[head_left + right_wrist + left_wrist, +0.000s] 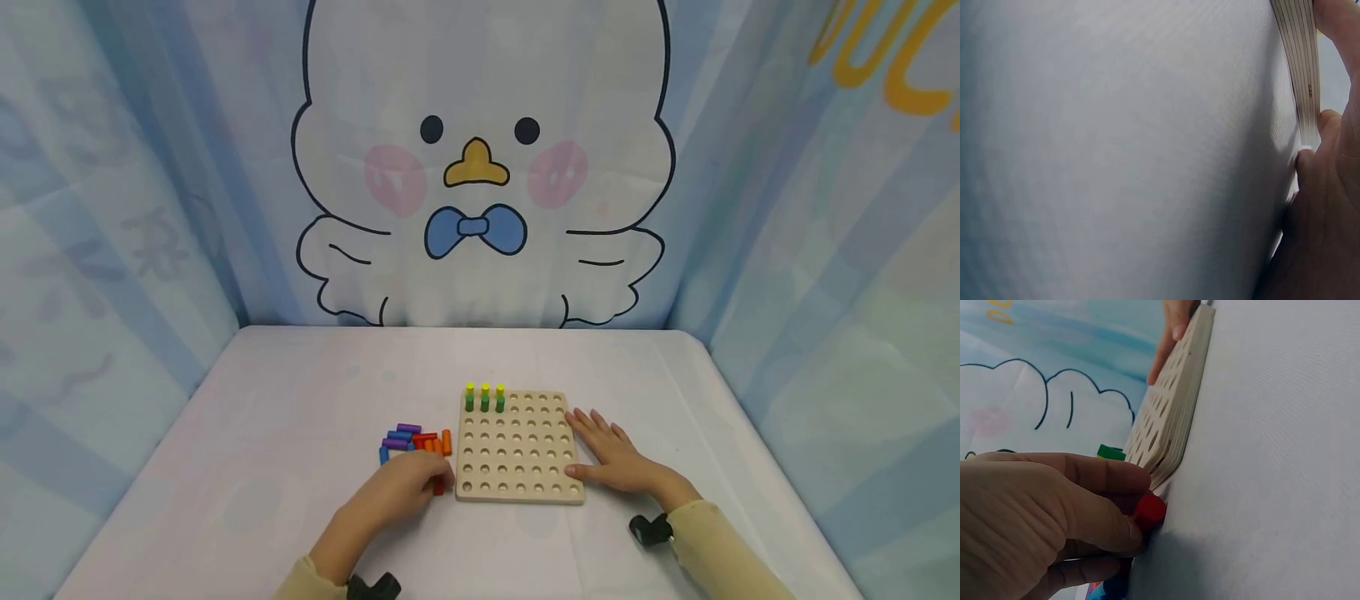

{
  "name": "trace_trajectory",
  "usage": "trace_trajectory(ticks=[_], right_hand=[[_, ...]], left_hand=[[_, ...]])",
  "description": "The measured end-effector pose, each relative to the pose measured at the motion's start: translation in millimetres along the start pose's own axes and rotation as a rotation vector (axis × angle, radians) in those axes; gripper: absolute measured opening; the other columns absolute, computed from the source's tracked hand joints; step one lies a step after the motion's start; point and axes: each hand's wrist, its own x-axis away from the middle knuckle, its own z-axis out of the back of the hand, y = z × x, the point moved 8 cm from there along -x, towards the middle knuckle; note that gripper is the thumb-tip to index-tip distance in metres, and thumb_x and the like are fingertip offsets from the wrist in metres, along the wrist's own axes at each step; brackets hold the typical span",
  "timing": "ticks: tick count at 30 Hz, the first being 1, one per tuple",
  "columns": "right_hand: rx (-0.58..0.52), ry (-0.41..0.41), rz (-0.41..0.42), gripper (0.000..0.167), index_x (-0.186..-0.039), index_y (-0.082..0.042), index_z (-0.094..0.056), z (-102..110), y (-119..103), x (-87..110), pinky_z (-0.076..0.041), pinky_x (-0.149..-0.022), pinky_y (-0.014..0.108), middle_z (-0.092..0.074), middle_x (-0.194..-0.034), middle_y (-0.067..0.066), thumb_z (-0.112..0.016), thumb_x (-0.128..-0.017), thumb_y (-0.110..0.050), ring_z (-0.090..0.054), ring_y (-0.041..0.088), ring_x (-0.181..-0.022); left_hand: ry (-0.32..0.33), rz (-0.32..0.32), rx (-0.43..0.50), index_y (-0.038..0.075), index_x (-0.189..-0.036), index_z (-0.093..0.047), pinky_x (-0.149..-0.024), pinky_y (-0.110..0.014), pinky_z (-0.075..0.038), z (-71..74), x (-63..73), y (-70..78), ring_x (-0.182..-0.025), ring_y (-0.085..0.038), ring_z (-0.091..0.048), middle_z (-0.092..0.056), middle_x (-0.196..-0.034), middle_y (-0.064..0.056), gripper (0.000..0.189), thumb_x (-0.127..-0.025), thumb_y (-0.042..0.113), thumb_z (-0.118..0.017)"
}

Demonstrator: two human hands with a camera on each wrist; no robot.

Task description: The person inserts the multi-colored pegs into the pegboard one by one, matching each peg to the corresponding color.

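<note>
A square wooden pegboard [517, 496] with rows of round holes lies flat on the table. Three yellow pegs [485, 388] stand along its far left edge, with three green pegs [484, 405] just in front of them. Beside the board's near left corner, my left hand [405, 487] pinches a red peg [1150, 511] between thumb and fingers, low over the tabletop. My right hand [618, 458] rests at the board's right edge, fingers spread and fairly straight, with thumb and fingertips on its rim [1302, 69].
Loose pegs in purple [408, 428], blue [400, 436], red [425, 436] and orange [447, 442] lie in a pile left of the board, partly behind my left hand. The white-covered table [300, 400] is backed by a curtain [480, 287] with a cartoon bird.
</note>
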Motion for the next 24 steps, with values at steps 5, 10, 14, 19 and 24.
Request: trace_trajectory(ticks=[5, 10, 14, 19, 24], right_hand=[[-0.007, 0.004, 0.015, 0.097, -0.165, -0.012, -0.020, 0.7, -3.6, 2.1, 0.002, -0.121, 0.068, -0.014, -0.172, 0.020, -0.065, -0.093, -0.059, 0.000, 0.047, -0.158], [-0.029, 0.000, 0.037, 0.096, -0.165, -0.014, -0.020, 4.6, -10.6, 5.1, 0.003, -0.119, 0.070, -0.013, -0.171, 0.022, -0.066, -0.094, -0.057, 0.001, 0.048, -0.157], [-0.023, -0.011, 0.019, 0.097, -0.166, -0.013, -0.019, 4.2, -10.6, 5.3, 0.004, -0.120, 0.068, -0.012, -0.172, 0.020, -0.065, -0.093, -0.060, 0.003, 0.046, -0.158], [-0.003, -0.015, -0.012, 0.098, -0.165, -0.012, -0.019, 2.8, -7.4, 3.2, 0.004, -0.122, 0.066, -0.011, -0.173, 0.016, -0.066, -0.093, -0.060, 0.003, 0.043, -0.159], [0.001, -0.008, -0.012, 0.098, -0.165, -0.012, -0.021, 2.5, -6.2, 1.6, 0.003, -0.122, 0.066, -0.013, -0.173, 0.016, -0.067, -0.092, -0.058, 0.001, 0.043, -0.159]], left_hand=[[0.037, -0.048, -0.017, 0.021, -0.090, -0.075, -0.083, -0.031, -0.056, -1.2, 3.8, 1.6, -0.083, -0.005, -0.058, -0.064, -0.087, 0.014, 0.026, -0.088, -0.004, -0.071], [0.035, -0.052, 0.006, 0.022, -0.087, -0.074, -0.083, -0.031, -0.056, -2.0, 5.5, 2.7, -0.085, -0.004, -0.056, -0.063, -0.089, 0.014, 0.025, -0.087, -0.003, -0.074], [0.035, -0.059, 0.013, 0.022, -0.089, -0.075, -0.084, -0.031, -0.056, -2.5, 6.6, 3.4, -0.086, -0.003, -0.056, -0.063, -0.091, 0.014, 0.021, -0.090, 0.001, -0.075], [0.043, -0.064, 0.015, 0.022, -0.091, -0.074, -0.086, -0.031, -0.056, -2.4, 6.1, 2.9, -0.088, -0.004, -0.057, -0.064, -0.092, 0.013, 0.018, -0.091, 0.004, -0.076], [0.076, -0.051, 0.025, 0.024, -0.096, -0.071, -0.087, -0.032, -0.055, 1.7, 1.4, 1.6, -0.091, -0.004, -0.057, -0.065, -0.096, 0.013, 0.016, -0.093, 0.009, -0.076]])
